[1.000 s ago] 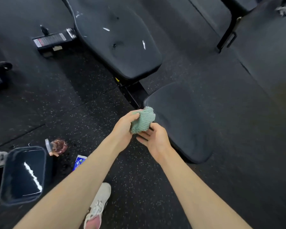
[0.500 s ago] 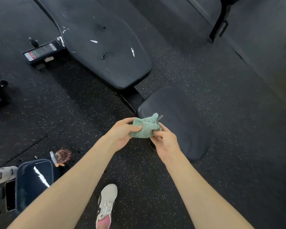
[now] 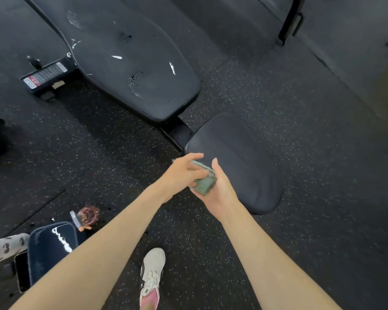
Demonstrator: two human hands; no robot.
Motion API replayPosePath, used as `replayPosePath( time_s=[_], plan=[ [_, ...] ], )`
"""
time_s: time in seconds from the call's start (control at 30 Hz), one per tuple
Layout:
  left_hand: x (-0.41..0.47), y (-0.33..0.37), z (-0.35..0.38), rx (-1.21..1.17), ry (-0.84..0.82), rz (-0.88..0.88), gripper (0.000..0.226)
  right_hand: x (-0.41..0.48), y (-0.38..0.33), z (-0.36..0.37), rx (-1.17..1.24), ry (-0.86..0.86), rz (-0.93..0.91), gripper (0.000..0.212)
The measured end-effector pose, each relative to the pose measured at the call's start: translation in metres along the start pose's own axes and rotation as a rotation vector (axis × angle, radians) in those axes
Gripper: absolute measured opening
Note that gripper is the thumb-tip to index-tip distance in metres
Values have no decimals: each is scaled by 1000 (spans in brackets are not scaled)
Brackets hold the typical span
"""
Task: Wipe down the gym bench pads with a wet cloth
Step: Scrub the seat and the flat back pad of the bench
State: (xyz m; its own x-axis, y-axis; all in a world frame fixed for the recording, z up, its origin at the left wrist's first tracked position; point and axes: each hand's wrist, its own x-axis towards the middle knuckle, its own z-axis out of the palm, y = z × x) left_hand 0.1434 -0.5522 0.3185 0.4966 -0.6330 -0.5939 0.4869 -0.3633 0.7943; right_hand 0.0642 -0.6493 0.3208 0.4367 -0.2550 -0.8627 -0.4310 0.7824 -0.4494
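Observation:
A bunched green cloth [image 3: 203, 184] sits between both hands, just above the near left edge of the black seat pad [image 3: 240, 157]. My right hand [image 3: 220, 189] cups the cloth from below and the side, thumb up. My left hand [image 3: 184, 173] lies over the cloth's left side with fingers spread across its top. The long black back pad [image 3: 126, 59], scuffed with white marks and small tears, stretches away to the upper left.
On the speckled rubber floor at lower left stand a dark blue box [image 3: 52, 249], a phone [image 3: 21, 271] and a brownish spray bottle [image 3: 86, 217]. My shoe [image 3: 152, 274] is at bottom centre. A labelled bench foot [image 3: 45, 77] lies left; another frame leg [image 3: 289, 21] stands upper right.
The cloth has passed from my left hand's grip into my right palm, and my left fingers have loosened over it. The view has moved closer over the seat pad.

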Motion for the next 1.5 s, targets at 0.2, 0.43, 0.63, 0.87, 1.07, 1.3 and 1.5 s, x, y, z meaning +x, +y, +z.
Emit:
replayPosePath(
  time_s=[0.2,0.43,0.63,0.87,1.07,1.3,1.5],
  plan=[
    [5,1,-18,-112,274,32,43,7,-1,-12,77,152,-88,32],
    [-1,-20,-13,45,83,-33,27,1,6,-9,-10,-5,-82,33],
    [-2,-25,-14,-191,-116,-138,31,-4,8,-6,-79,-37,-81,32],
    [-4,-19,-12,-414,-282,-137,34,-6,-6,1,-116,-58,-110,28],
    [1,-31,0,-706,-186,-177,36,10,-2,13,-263,233,-64,51],
    [12,-20,-5,-877,-176,-118,32,23,-11,10,-464,181,-9,47],
    [47,0,-13,-736,73,-155,32,41,-46,16,-651,171,-123,34]
  ],
)
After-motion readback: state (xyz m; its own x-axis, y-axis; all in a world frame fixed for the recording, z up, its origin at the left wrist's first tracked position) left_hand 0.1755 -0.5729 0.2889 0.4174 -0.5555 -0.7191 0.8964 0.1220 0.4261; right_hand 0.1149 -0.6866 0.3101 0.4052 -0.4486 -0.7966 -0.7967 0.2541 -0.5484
